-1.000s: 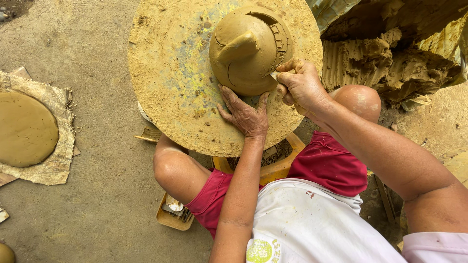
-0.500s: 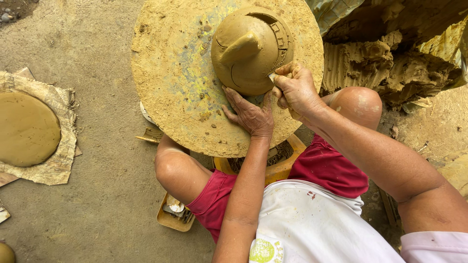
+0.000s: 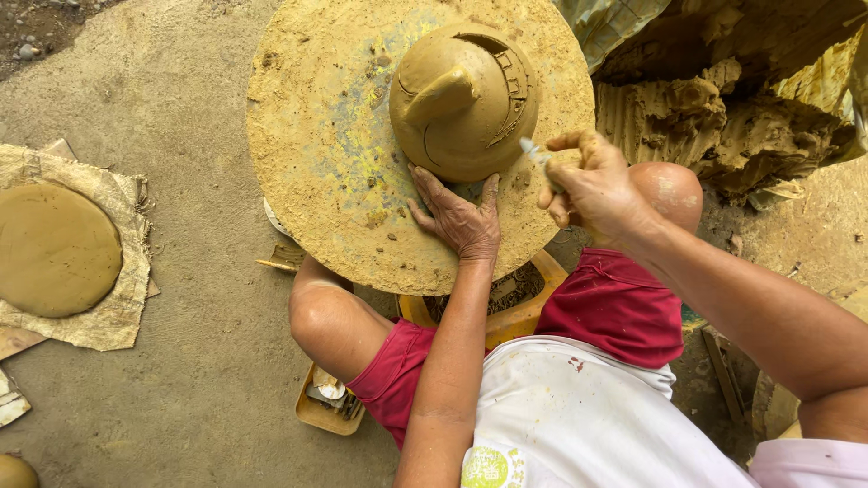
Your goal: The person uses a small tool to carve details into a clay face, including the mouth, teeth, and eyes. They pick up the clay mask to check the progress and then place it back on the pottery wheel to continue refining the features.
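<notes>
The clay pot (image 3: 464,99) is sitting on the round wheel (image 3: 325,154). The left hand (image 3: 457,217) is lying flat and spread against the pot's near base, gripping nothing. Just right of the pot, the right hand (image 3: 592,185) is pinching a small pale tool (image 3: 533,150).

The person wears red shorts (image 3: 624,307), a white paint-flecked top (image 3: 579,416) and bare, clay-dusted forearms.

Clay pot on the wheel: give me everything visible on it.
The clay pot is tan, wet-looking and dome-shaped, with a pointed spout-like lug on top and a carved band of small rectangles along its right side. It sits on the round, clay-crusted wheel. The left hand rests at its base; the right hand holds a thin tool near its side.
</notes>
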